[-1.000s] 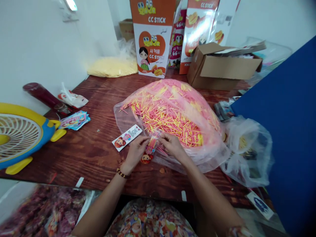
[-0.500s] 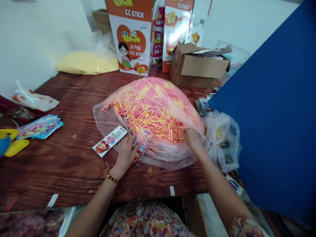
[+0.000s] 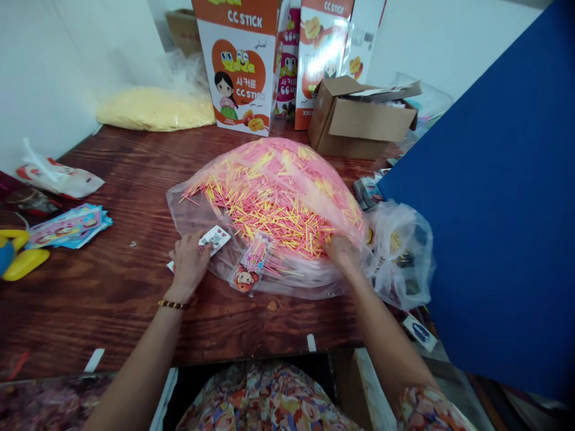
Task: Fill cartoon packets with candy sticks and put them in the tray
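Across most of our view stretched one dark, wood-grained worktop (image 3: 121, 287), with one blue panel (image 3: 485, 227) slanting along its right side. On its middle we had one big clear bag (image 3: 291, 158), slumped open towards us and heaped with pink and yellow sticks (image 3: 274, 209), far too many to count. Behind it stood two orange-and-white cartons (image 3: 238, 78), and we made out two brown cardboard boxes (image 3: 368, 123), one open beside the cartons and one at the back left. One flat bag of yellow stuff (image 3: 153, 111) lay at the far left; one smaller knotted bag (image 3: 399, 257) sat just right of the heap.

On our left were one tissue pack (image 3: 63, 178) and one fanned stack of blue sachets (image 3: 67, 227), whose number we could not tell. Near the front of the big bag we counted one white printed card (image 3: 218, 237) and, right of it, one filled packet (image 3: 251, 263) lying on the bag's loose edge.

Our hands were well apart. The left hand (image 3: 191, 260), fingers parted and bent, touched the card from above. The right hand (image 3: 344, 251) had its fingers drawn in among the sticks; whether it pinched any, we could not tell.
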The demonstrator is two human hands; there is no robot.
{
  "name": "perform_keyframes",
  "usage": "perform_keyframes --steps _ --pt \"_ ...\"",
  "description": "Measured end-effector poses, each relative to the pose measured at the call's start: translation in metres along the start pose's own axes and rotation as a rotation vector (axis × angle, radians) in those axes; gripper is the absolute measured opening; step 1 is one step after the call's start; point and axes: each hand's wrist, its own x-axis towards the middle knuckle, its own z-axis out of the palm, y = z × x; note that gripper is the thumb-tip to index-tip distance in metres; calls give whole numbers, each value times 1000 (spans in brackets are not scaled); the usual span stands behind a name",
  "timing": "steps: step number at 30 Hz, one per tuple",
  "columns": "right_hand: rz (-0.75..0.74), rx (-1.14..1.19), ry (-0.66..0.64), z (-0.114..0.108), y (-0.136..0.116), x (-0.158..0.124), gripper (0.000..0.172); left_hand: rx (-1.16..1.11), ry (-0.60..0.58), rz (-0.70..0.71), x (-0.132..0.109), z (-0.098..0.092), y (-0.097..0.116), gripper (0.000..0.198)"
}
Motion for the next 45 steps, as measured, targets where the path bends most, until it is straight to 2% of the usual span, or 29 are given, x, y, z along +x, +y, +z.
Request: perform_keyframes --steps 4,9,14,18,23,32,34,37,40,42,43,45 --pt "-21 -30 98 3 -6 -10 38 113 -75 -58 15 1 -7 44" --pt "0 1 97 4 -8 -15 37 172 -110 -39 19 13 -13 44" --pt "76 274 59 9 -1 -7 35 135 -100 -34 21 17 -17 40" --pt "97 409 80 15 5 3 35 117 -96 -54 29 14 -16 35" --pt "10 607 109 17 16 13 27 66 -167 -96 41 7 -18 25" --pt "-91 965 111 21 21 23 24 52 -115 -26 45 0 -20 24" --pt "-95 1135 46 14 18 18 22 34 -91 -16 45 -1 -22 21" --pt "-97 1466 -229 0 13 4 21 -78 -34 -21 46 -8 -29 18" --pt "-86 1656 -446 -10 4 -14 23 -358 68 -51 46 -27 -30 15" --pt "-82 1699 -556 -12 -7 -26 24 -642 92 -95 40 -43 -18 17" --pt "-88 1700 -617 -12 -14 -33 25 -806 44 -113 34 -50 -7 21" --pt "-119 1683 -726 -11 -31 -46 27 -1056 -180 -115 19 -57 24 27"
